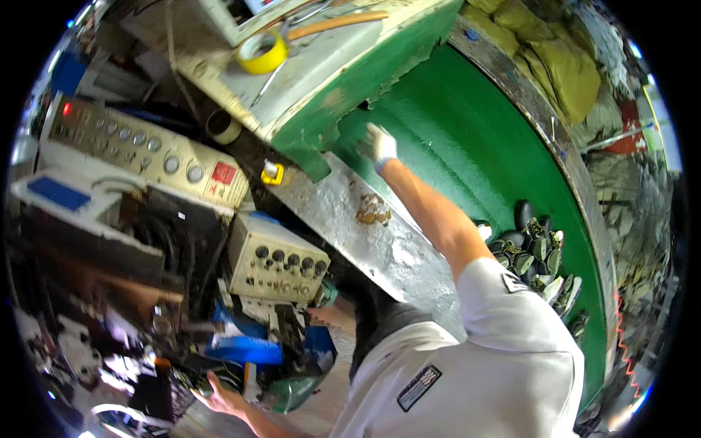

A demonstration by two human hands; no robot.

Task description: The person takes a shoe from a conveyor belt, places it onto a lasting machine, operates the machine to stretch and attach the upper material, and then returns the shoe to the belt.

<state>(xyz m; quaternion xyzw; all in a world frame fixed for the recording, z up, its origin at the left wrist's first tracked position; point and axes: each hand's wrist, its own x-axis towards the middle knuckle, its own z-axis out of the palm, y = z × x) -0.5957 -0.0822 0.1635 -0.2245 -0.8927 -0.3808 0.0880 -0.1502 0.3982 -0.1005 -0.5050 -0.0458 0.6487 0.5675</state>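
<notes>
My right hand (378, 146), in a pale glove, reaches over the green bench surface (453, 124), near the torn edge of its raised green side. Its fingers are spread, with nothing seen in them. Low at the left, my bare left hand (219, 399) has its thumb up against a dark shoe (196, 378) with yellowish laces. The hand appears closed on the shoe's near edge; some of its fingers are hidden. Several black shoes (537, 244) with yellow laces and pale soles lie in a cluster on the bench, right of my right forearm.
A worn metal ledge (387, 237) edges the bench. At left are a control panel (139, 146) with gauges and a box with knobs (281, 255). Yellow tape (263, 52) and a wooden-handled tool (339, 24) lie on the shelf. Yellowish sacks (562, 73) lie beyond the bench.
</notes>
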